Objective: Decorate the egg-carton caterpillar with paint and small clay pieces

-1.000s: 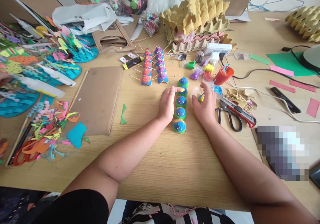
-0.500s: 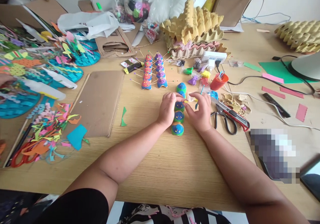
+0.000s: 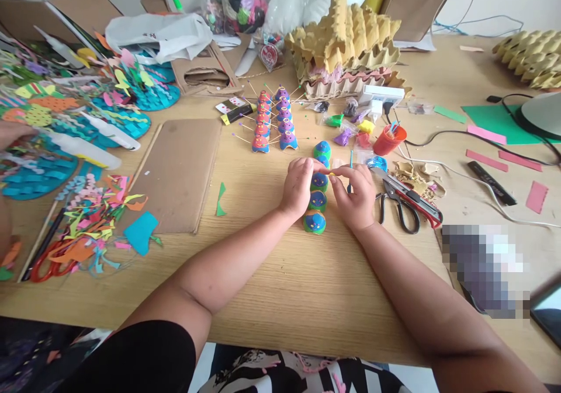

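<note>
A row of blue-and-green egg-carton cups [image 3: 317, 200] with small yellow dots stands on the table below my hands. Above the row, my left hand [image 3: 298, 186] reaches with its fingers pressed together, a fingertip against a tiny yellow piece of modelling clay [image 3: 332, 174]. My right hand [image 3: 356, 193] meets it there, thumb and forefinger pinching the same bit. A thin blue modelling tool [image 3: 351, 160] sticks up among the fingers of my right hand. Farther back stand a red-and-blue egg-carton row [image 3: 262, 125] and a purple-and-blue one [image 3: 286, 123], with pins stuck in.
Right of my hands lie pliers [image 3: 401, 206], a red utility knife [image 3: 421, 202] and an orange cup [image 3: 390, 140]. Bags of clay [image 3: 344, 136] sit behind. At left are a cardboard sheet [image 3: 177, 174], paper scraps [image 3: 99, 218] and another person's hand [image 3: 15, 133].
The whole view has shifted slightly. My hands stay together over the blue-green row, fingers a little moved, and the blue tool stands more upright.
</note>
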`<state>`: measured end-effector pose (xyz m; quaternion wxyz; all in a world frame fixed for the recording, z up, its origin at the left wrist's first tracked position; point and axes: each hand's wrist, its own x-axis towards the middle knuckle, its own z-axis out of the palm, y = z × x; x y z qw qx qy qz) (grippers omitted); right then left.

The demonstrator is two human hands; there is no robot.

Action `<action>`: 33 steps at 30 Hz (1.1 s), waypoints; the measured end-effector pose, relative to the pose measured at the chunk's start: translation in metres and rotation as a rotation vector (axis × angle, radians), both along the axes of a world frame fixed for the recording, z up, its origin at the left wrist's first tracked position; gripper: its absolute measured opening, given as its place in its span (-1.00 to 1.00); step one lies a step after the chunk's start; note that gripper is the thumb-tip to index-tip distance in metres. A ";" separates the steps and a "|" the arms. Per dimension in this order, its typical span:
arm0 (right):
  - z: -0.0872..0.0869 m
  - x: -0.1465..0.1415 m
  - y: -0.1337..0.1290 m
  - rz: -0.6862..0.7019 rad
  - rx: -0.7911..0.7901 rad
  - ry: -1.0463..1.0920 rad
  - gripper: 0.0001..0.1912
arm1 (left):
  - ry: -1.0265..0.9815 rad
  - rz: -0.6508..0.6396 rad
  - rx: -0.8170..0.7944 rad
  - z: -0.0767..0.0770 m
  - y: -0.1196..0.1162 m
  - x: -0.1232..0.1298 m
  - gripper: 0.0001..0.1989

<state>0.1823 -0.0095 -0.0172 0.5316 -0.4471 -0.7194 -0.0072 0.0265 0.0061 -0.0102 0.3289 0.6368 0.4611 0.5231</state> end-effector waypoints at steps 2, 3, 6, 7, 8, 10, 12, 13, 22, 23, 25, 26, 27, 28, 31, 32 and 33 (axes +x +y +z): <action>-0.001 0.000 0.000 -0.005 0.008 -0.001 -0.90 | 0.003 -0.010 -0.004 0.000 0.000 0.000 -0.20; -0.001 0.000 0.001 -0.009 0.012 -0.002 -0.90 | 0.006 -0.018 -0.006 0.000 0.000 0.000 -0.20; -0.003 0.000 0.002 -0.026 0.013 -0.003 -0.90 | 0.008 -0.043 -0.008 0.000 0.000 0.000 -0.18; -0.003 0.001 0.002 -0.031 0.011 -0.002 -0.91 | 0.008 -0.045 -0.008 0.000 0.000 0.000 -0.18; -0.004 0.001 0.002 -0.038 0.007 0.000 -0.91 | 0.009 -0.044 -0.009 0.000 0.000 0.000 -0.17; -0.004 0.001 0.003 -0.051 -0.010 -0.005 -0.91 | 0.014 -0.034 -0.014 0.000 0.000 0.000 -0.17; -0.004 0.001 0.002 -0.052 -0.029 -0.012 -0.89 | 0.013 -0.030 -0.016 0.000 0.000 0.000 -0.17; -0.004 0.001 0.002 -0.048 -0.037 -0.011 -0.87 | 0.011 -0.033 -0.014 0.000 0.000 0.000 -0.17; -0.005 0.001 0.004 -0.011 -0.092 0.026 -0.72 | -0.013 -0.041 -0.005 0.000 0.001 0.001 -0.20; -0.004 0.001 0.004 -0.004 -0.091 0.029 -0.71 | -0.028 -0.043 0.001 -0.001 0.001 0.001 -0.22; -0.004 0.001 0.004 0.014 -0.085 0.036 -0.70 | -0.044 -0.043 0.008 -0.002 0.001 0.001 -0.24; -0.004 0.001 0.004 0.023 -0.081 0.038 -0.70 | -0.042 -0.039 0.008 -0.002 0.001 0.001 -0.24; -0.004 0.000 0.004 0.032 -0.077 0.040 -0.70 | -0.036 -0.035 0.006 -0.002 0.001 0.001 -0.24; -0.003 0.000 0.004 0.040 -0.074 0.040 -0.71 | -0.031 -0.033 0.006 -0.002 0.002 0.001 -0.24; -0.002 -0.003 0.001 0.045 -0.090 0.040 -0.79 | -0.036 -0.037 0.011 -0.004 0.002 0.001 -0.25; -0.001 -0.004 0.000 0.038 -0.104 0.037 -0.82 | -0.038 -0.036 0.010 -0.004 0.002 0.002 -0.25; -0.001 -0.004 -0.001 0.032 -0.119 0.035 -0.85 | -0.035 -0.033 0.006 -0.004 0.002 0.002 -0.25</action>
